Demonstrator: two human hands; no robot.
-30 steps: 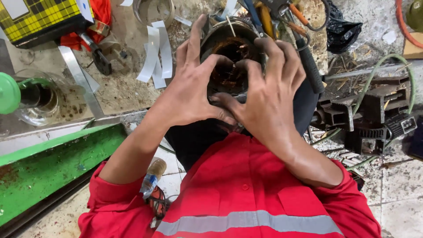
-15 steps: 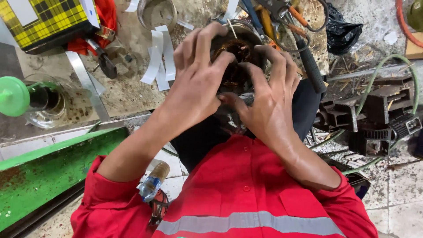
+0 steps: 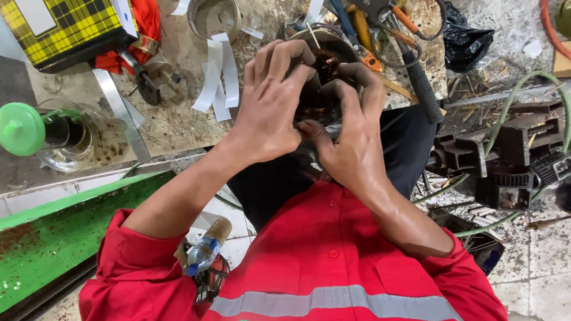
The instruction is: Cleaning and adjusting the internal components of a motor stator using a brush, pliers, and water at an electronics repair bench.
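A round motor stator (image 3: 324, 65) with dark copper windings rests on my lap, mostly covered by both hands. My left hand (image 3: 270, 104) lies over its left side, fingers curled into the bore and pressing the windings. My right hand (image 3: 351, 137) grips the right side, with the thumb pointing left under the coil and the fingers hooked over the rim. The fingertips of the two hands nearly meet above the winding. I wear a red work shirt (image 3: 321, 261) with a grey reflective band.
A dirty workbench (image 3: 172, 125) holds white paper strips (image 3: 220, 77), a metal cup (image 3: 214, 18), a yellow checked box (image 3: 65, 27), pliers and a hammer (image 3: 416, 77). A glass jar with a green lid (image 3: 35, 131) stands at the left. A green metal beam (image 3: 65, 232), black iron parts (image 3: 511, 160) and a plastic bottle (image 3: 205, 249) lie below.
Both hands have closed in tighter over the stator, the fingers curling deeper into the windings. The view has shifted slightly, and the stator stays on my lap.
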